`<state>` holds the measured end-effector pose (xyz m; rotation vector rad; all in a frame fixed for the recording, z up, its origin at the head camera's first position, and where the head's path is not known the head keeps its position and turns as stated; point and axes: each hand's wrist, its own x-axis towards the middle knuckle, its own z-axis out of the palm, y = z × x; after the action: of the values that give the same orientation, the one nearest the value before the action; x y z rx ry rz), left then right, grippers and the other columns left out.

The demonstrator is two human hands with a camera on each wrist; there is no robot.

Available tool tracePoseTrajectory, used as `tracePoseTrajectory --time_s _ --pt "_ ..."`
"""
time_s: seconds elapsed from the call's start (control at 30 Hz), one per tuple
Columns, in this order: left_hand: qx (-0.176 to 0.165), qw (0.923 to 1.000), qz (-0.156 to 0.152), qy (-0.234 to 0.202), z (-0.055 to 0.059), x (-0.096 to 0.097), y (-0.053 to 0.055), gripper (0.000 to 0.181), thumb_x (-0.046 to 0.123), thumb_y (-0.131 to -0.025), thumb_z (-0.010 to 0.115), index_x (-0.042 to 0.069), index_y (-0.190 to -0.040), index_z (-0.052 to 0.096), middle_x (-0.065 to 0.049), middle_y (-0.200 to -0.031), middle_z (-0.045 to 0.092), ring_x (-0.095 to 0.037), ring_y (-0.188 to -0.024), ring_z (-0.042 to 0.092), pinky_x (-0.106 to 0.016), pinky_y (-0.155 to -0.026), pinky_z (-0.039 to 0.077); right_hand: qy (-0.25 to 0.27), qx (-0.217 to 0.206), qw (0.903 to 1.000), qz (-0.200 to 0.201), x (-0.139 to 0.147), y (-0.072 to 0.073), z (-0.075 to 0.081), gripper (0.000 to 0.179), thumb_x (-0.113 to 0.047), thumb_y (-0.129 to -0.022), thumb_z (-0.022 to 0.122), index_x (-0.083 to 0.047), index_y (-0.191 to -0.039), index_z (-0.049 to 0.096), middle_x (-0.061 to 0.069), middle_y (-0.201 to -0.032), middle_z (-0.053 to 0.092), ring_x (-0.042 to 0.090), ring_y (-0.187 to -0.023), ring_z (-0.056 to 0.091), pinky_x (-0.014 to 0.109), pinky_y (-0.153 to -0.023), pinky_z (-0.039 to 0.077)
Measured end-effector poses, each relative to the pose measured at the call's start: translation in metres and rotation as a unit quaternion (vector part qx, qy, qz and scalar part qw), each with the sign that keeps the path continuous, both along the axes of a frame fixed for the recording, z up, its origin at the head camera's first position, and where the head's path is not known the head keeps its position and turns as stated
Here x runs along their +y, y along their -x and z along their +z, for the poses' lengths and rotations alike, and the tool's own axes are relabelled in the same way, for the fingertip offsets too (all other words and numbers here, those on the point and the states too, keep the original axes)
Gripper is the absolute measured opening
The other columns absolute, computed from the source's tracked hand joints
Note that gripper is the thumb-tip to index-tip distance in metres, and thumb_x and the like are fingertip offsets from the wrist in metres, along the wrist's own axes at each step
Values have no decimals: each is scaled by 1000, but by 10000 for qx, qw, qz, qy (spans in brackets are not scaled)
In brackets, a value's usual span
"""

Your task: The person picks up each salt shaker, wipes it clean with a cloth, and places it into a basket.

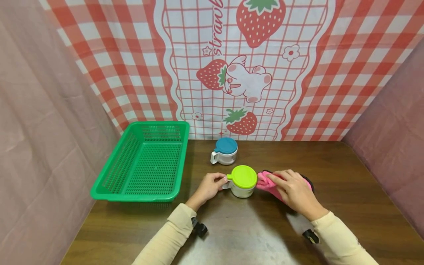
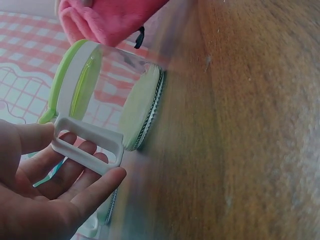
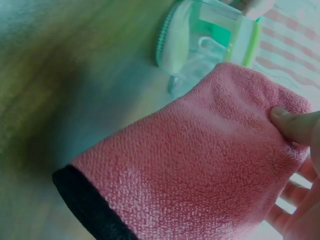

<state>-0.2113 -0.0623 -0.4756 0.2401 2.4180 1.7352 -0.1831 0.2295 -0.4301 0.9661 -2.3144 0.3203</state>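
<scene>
A clear seasoning jar with a lime-green lid point(image 1: 244, 177) stands upright on the table, pale contents showing through its side. My left hand point(image 1: 211, 186) holds it by its white handle point(image 2: 86, 145), thumb near the top and fingers behind. On the jar's right, my right hand point(image 1: 294, 189) grips a folded pink cloth point(image 3: 195, 160) with black edging point(image 3: 90, 202). The thumb presses on one face of the cloth and the fingers lie behind it. In the head view the cloth's near end is right beside the jar; whether they touch I cannot tell.
Behind the green-lidded jar stands a similar jar with a blue lid point(image 1: 226, 146), its handle pointing left. A green plastic basket point(image 1: 181, 162) sits on the left of the brown wooden table point(image 1: 232, 232). A strawberry-print checked curtain point(image 1: 185, 73) hangs along the back.
</scene>
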Motion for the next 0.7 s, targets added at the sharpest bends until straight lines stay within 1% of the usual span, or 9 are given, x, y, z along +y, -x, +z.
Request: tracePoseTrajectory --time_s 0.13,0.3,0.43,0.7 --pt "-13 10000 -2 5 0 0 0 25 12 -96 60 -5 -112 68 -21 -105 71 -21 -81 68 -27 -70 57 70 77 9999 -35 0 2 7 44 0 -72 72 -10 -114 71 9 -97 68 28 -89 62 46 -73 49" --pt "-27 10000 25 29 -2 0 1 25 12 -96 61 -5 -112 68 -20 -105 71 -18 -80 67 -25 -70 57 171 217 9996 -49 0 5 14 43 1 -70 73 -8 -113 71 10 -95 67 29 -86 61 45 -69 49" --pt "-12 10000 50 15 -2 1 2 25 12 -96 61 -5 -112 68 -21 -104 71 -19 -78 67 -24 -69 56 234 273 9994 -4 0 7 19 43 0 -70 75 -6 -112 71 11 -94 67 29 -83 60 45 -69 48" --pt "8 10000 29 36 0 1 1 25 13 -96 61 -5 -112 68 -21 -104 71 -19 -80 67 -28 -71 58 235 300 9992 77 -2 13 35 43 3 -69 75 -5 -112 71 11 -95 67 29 -85 60 46 -70 48"
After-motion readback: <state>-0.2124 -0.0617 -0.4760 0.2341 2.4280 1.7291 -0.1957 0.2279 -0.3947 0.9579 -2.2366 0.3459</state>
